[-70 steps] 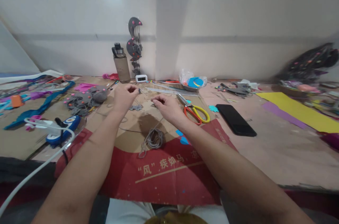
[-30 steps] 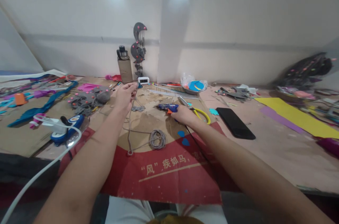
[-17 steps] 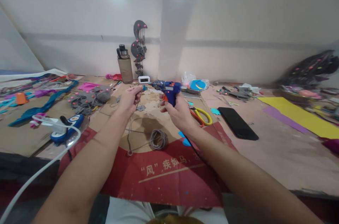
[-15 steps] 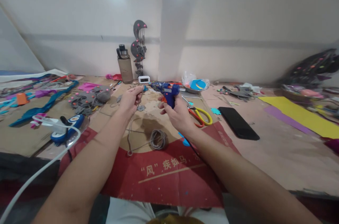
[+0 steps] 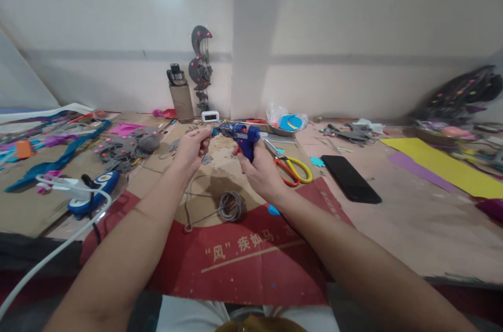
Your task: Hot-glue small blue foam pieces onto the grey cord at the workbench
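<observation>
My right hand point(image 5: 259, 164) is wrapped round the grip of a blue hot glue gun point(image 5: 245, 137), whose nozzle points left. A clear glue stick point(image 5: 262, 134) sticks out of its back end. Right at the nozzle tip, my left hand point(image 5: 193, 147) pinches a small blue piece point(image 5: 214, 132); its exact shape is too small to make out. Whether the nozzle touches the piece, I cannot tell. Grey cord hangs below my left hand and runs to a loose coil of grey cord point(image 5: 231, 206) on the red and brown cardboard point(image 5: 251, 274).
Scissors point(image 5: 293, 168) with red and yellow handles lie right of my right hand, beside a black phone point(image 5: 350, 178). A bottle point(image 5: 181, 99) and a small white clock point(image 5: 210, 117) stand by the wall. On the left are a blue power strip point(image 5: 94, 193) and a white cable point(image 5: 58, 256).
The glue gun's nozzle has come closer to the blue piece in my left hand, and the glue stick now shows at its back. The whole view has shifted slightly.
</observation>
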`<action>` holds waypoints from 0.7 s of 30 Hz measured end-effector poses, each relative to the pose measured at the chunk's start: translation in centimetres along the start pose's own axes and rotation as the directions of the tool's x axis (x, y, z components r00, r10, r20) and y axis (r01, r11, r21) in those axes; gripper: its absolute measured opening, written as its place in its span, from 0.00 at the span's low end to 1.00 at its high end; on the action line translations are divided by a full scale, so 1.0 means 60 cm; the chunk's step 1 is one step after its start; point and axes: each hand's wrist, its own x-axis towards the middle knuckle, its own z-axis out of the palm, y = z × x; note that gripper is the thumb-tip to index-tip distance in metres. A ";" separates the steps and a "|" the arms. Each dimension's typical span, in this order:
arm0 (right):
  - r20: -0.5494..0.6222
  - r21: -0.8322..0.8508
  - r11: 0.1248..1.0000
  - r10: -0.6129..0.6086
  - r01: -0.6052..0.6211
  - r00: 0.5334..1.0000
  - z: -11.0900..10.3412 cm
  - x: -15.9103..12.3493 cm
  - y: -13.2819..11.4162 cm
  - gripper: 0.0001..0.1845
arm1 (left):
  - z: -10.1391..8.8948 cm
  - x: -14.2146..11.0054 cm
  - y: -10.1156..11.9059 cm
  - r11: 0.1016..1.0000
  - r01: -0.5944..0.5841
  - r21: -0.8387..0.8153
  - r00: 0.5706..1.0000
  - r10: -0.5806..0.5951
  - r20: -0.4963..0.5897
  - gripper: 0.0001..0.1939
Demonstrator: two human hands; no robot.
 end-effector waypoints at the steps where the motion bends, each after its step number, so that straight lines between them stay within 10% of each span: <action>1: -0.003 -0.004 1.000 0.000 0.000 1.000 0.000 0.000 -0.001 0.09 | 0.001 -0.001 0.001 1.000 -0.001 0.002 1.000 0.001 0.003 0.12; 21: -0.035 -0.111 0.994 -0.003 -0.001 0.999 -0.003 -0.005 -0.018 0.08 | 0.012 -0.009 0.003 0.990 -0.110 0.085 0.989 0.118 -0.085 0.10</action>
